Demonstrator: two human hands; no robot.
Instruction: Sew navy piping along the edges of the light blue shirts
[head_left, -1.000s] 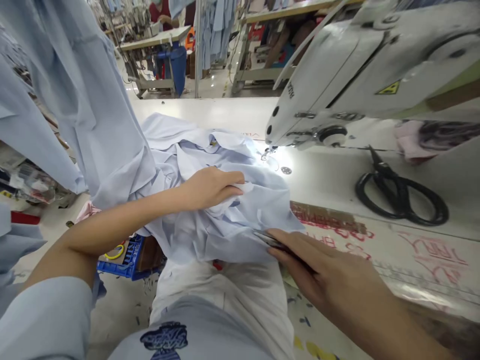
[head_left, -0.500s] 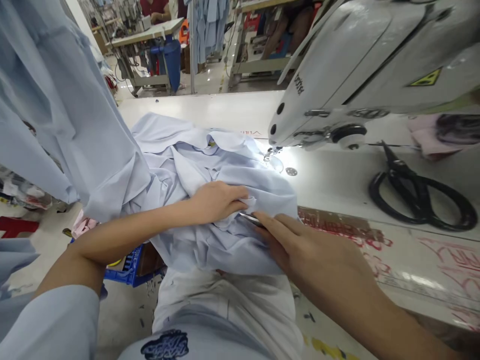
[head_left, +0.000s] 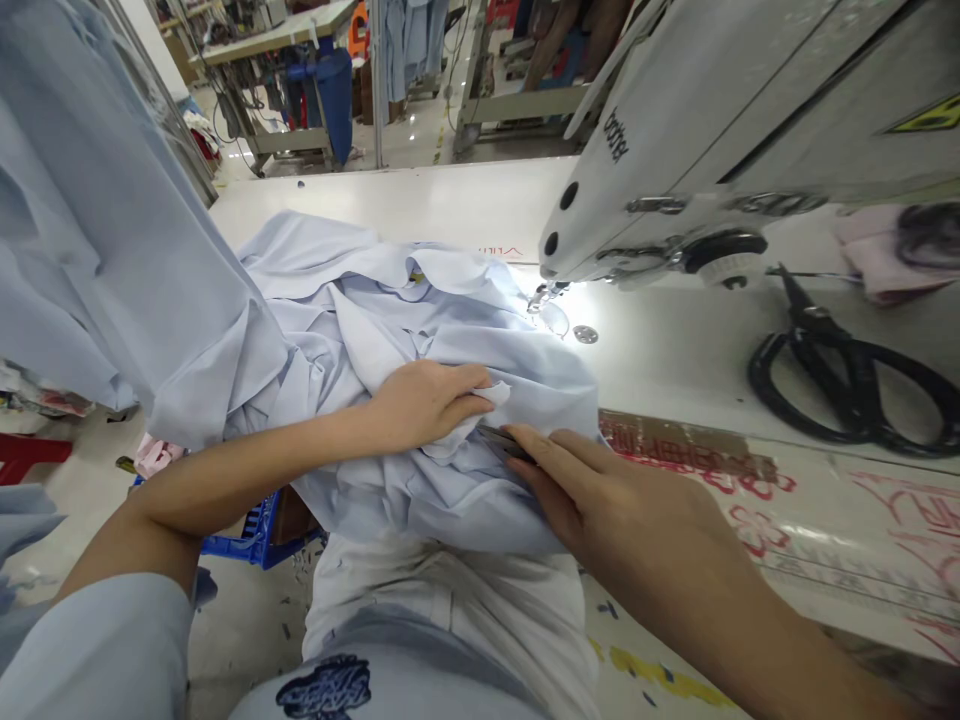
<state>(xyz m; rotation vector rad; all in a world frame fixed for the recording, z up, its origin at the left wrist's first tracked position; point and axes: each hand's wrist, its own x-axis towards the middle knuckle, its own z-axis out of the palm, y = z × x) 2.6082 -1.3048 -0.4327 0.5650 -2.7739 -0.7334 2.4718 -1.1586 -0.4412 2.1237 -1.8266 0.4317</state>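
Note:
A pale blue shirt point(head_left: 352, 320) lies bunched on the white sewing table point(head_left: 675, 360) and hangs over its front edge onto my lap. My left hand point(head_left: 424, 400) pinches a small fold of the shirt's fabric between thumb and fingers. My right hand point(head_left: 607, 500) lies just right of it, fingers closed round a small metal thread snip point(head_left: 504, 442) whose tip touches the cloth beside the pinched fold.
A white sewing machine point(head_left: 712, 130) looms at the upper right, its needle point(head_left: 541, 298) lit just beyond the shirt. Large black scissors point(head_left: 847, 375) lie on the table's right. More blue garments point(head_left: 97, 230) hang at the left. A blue crate point(head_left: 247, 535) sits on the floor.
My right hand has moved left along the table edge with the snip, up to the fold that my left hand holds. The left hand has stayed on the shirt.

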